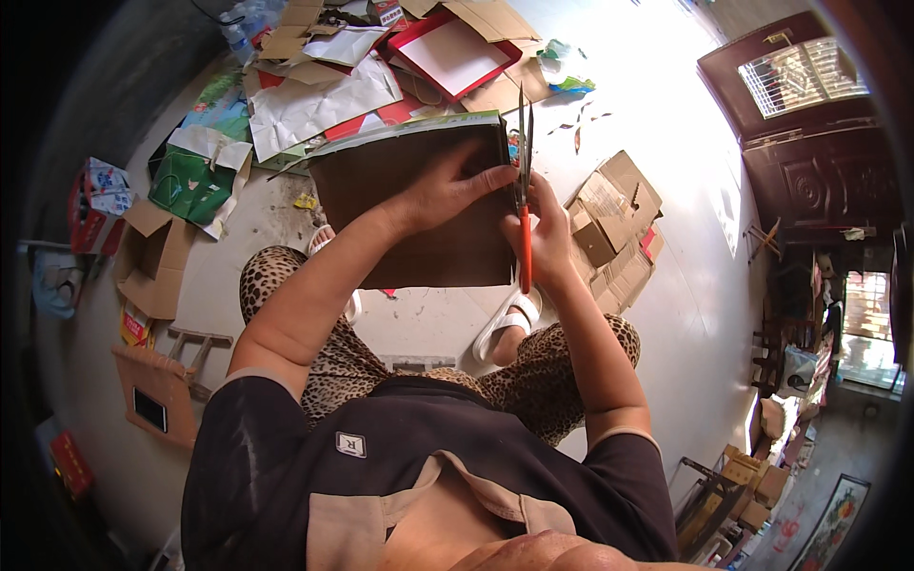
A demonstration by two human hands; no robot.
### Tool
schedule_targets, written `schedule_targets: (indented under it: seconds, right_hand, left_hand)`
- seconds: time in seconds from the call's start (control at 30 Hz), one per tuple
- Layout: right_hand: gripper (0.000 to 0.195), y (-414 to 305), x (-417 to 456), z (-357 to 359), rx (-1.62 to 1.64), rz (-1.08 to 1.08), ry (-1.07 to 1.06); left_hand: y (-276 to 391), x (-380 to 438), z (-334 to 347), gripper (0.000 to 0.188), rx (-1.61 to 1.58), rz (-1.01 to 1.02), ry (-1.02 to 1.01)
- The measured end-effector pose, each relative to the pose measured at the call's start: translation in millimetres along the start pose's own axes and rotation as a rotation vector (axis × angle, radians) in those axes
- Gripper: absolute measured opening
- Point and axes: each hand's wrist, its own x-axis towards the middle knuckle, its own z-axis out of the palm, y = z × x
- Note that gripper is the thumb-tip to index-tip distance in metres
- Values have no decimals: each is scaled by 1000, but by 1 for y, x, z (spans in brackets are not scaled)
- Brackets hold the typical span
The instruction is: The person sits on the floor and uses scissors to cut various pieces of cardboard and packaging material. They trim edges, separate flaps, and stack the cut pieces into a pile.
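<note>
My left hand holds a brown cardboard box near its right edge, with the thumb pointing at the scissors. In my right hand is a pair of scissors with orange-red handles. Its blades point away from me, slightly parted, alongside the right edge of the box. The box is held above the floor between my knees, and a pale, green-marked strip shows along its far edge. My right fingers are partly hidden behind the scissors.
Beyond the box lie a red tray-like box, crumpled white paper and cardboard pieces. Flattened cardboard lies on the right. An open carton, a green bag and a low stool with a phone are on the left.
</note>
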Motion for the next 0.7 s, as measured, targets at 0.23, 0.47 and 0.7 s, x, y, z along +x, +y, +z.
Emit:
schedule_targets:
  seconds: [0.23,0.47,0.7]
  right_hand:
    - [57,5,-4,-3,7,27,-50]
    - [55,-3,-5,0,-286,-125,-17]
    - [59,10,-6,7,-444,-229,1]
  left_hand:
    - [8,-3,-14,43,51,-78,-122]
    - [5,-7,-16,38,-53,-234,-75]
    - [-14,-3,-11,37,-357,-307,-8]
